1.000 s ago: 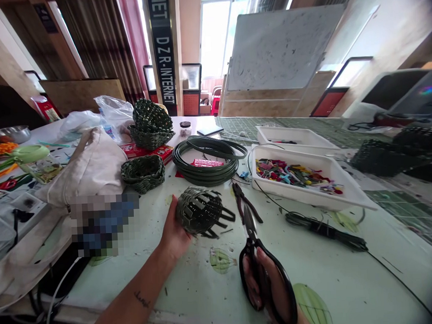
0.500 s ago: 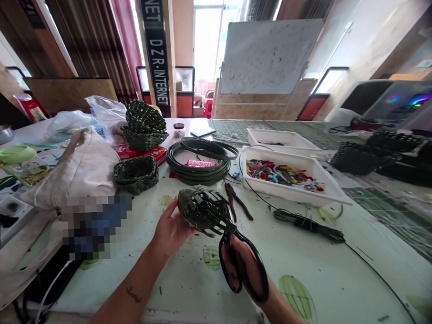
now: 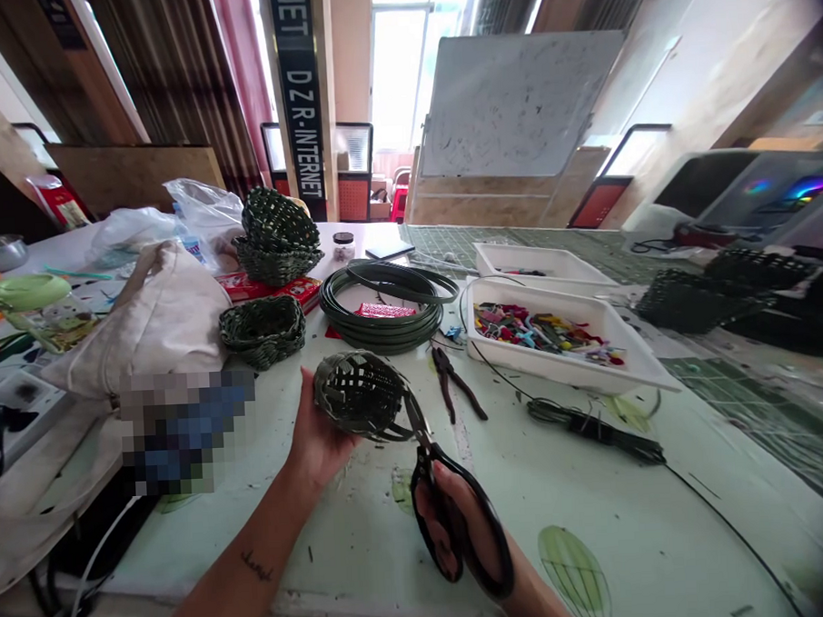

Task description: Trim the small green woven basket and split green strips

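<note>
While the left hand [image 3: 320, 444] gripped a dark green woven basket [image 3: 357, 397] from its left side and underneath, the right hand [image 3: 471, 515] grasped a pair of scissors [image 3: 430, 455], its fingers passed through the black handle loops. The basket was tilted above the near part of the table [image 3: 367, 538], and the blades pointed away from the person, up against the basket's right edge, where strips bent out from the weave; whether they had closed on a strip was hard to tell. Just beyond the scissors, a pair of pliers [image 3: 445, 380] lay on the pale green surface with its handles spread toward the person. Behind the held basket rested a coil [image 3: 385, 337] of dark green strip, with a red packet [image 3: 384, 311] showing inside its ring. A smaller woven basket [image 3: 263, 338] sat to the left of the coil, and farther back two more baskets [image 3: 279, 260] were stacked together, one tipped over the other. To the right of the pliers stood a white tray [image 3: 571, 372] of many-coloured scraps [image 3: 541, 328], and nearer the person lay a tied bundle of dark cord [image 3: 594, 432], one end trailing toward the table's right side.
</note>
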`<state>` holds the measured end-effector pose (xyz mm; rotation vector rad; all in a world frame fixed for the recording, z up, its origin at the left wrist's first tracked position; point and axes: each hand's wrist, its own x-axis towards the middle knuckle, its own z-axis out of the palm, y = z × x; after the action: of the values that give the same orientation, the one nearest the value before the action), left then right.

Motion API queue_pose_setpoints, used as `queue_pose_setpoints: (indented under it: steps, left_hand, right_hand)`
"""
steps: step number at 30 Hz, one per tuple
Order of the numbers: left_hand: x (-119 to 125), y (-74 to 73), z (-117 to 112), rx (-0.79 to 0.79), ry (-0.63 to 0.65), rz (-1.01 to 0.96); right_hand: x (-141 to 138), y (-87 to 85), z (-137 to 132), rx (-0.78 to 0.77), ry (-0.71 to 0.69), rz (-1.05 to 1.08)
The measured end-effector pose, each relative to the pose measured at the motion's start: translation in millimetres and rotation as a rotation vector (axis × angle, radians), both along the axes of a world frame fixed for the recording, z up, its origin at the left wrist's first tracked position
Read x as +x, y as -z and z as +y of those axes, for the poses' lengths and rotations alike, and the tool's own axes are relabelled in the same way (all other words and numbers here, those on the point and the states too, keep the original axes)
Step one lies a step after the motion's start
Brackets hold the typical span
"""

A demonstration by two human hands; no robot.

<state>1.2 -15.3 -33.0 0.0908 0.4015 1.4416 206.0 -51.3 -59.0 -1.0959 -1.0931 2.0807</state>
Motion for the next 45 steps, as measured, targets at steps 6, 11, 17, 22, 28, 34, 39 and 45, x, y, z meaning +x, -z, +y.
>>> queue_pose_setpoints:
  steps: [6,11,17,22,28,34,39,45]
  left_hand:
    - [-7,-11.1,-1,-0.073,-0.013,-0.002]
    - [-5,-10.6,2,-0.233,0.026,0.12]
    - [-3,-0.5,2,-0.18,0.073,0.212]
    - [-1,1.2,2,-0.138,0.121,0.261]
    - [4,-5.8,0,-0.165,0.095,0.32]
    - [6,-7.0,0,-0.163,0.074,0.343]
    - [7,-6.1,0,-0.158,0.083,0.352]
    - [9,-2.5,0,-0.146,0.061,0.352]
  right_hand:
    - [38,-7.5,-6,-0.079,-0.127,-0.006]
    - [35,-28.8,-1,-0.075,-0.236,-0.013]
    - [12,-40.3,5,-0.069,-0.296,-0.035]
    - [-5,-39.6,10,-0.177,-0.187,-0.061]
    - [-14,-40.6,12,-0.235,-0.203,-0.129]
    - [-15,-37.7,12,-0.267,-0.207,-0.133]
    - [-16,-41.5,11,-0.29,-0.18,-0.129]
    - [-16,-48.9,11,-0.307,-0.153,-0.14]
